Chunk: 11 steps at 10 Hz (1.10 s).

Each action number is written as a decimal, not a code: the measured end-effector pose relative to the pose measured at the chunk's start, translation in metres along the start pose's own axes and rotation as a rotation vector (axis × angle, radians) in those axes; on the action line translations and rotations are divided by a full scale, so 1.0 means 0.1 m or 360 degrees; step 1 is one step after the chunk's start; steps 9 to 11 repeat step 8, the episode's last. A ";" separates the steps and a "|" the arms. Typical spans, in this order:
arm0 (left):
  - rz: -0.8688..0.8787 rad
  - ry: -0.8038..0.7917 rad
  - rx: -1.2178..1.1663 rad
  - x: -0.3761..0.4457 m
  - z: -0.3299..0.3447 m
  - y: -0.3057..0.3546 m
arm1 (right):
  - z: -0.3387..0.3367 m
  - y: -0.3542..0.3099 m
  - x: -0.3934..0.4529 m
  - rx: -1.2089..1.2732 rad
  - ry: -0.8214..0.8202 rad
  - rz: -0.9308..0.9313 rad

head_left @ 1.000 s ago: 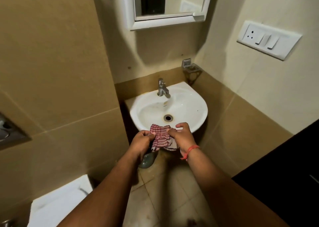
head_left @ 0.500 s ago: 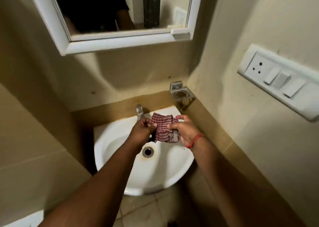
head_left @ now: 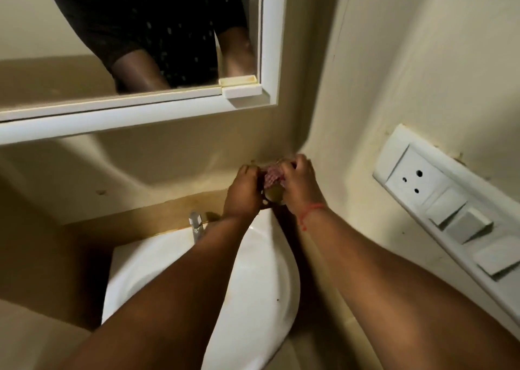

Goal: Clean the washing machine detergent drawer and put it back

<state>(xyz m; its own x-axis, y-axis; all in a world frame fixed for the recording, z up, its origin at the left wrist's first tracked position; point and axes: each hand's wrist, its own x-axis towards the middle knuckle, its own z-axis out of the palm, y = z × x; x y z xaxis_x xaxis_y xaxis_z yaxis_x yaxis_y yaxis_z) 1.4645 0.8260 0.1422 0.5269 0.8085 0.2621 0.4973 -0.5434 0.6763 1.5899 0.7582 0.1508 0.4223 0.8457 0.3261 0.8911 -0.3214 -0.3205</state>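
Head view: both hands, left hand (head_left: 244,189) and right hand (head_left: 295,185), are gripping a checked cloth (head_left: 272,176) above the sink's (head_left: 261,279) back-right corner (drawer unseen, so cleaning likely remains).

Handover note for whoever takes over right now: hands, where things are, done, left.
Left hand: grips the checked cloth.
Right hand: grips the same cloth from the other side.
Cloth is bunched between both hands at the wall corner, above the back right of the sink, over a wall-mounted holder that is mostly hidden.
Tap: no water visible.
Detergent drawer: not in view.
Done: cannot tell.
Left: cleaning and refitting the drawer cannot be confirmed.
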 end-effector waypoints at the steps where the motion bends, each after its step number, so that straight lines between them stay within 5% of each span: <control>1: -0.0013 -0.0264 0.0265 -0.14 0.21 -0.19 | 0.23 0.21 -0.17 -0.0064 -0.0404 -0.0053; 5: 0.0144 -0.0322 0.0713 -0.40 0.16 -0.21 | 0.35 0.13 -0.25 0.0012 -0.0329 0.0098; 7: -0.0084 -0.0455 0.1092 -0.74 -0.26 -0.36 | 0.23 -0.24 -0.52 -0.0096 -0.0368 0.0000; 11: -0.0110 -0.0363 0.1137 -0.93 -0.50 -0.41 | 0.20 -0.43 -0.68 -0.0084 -0.0480 -0.0061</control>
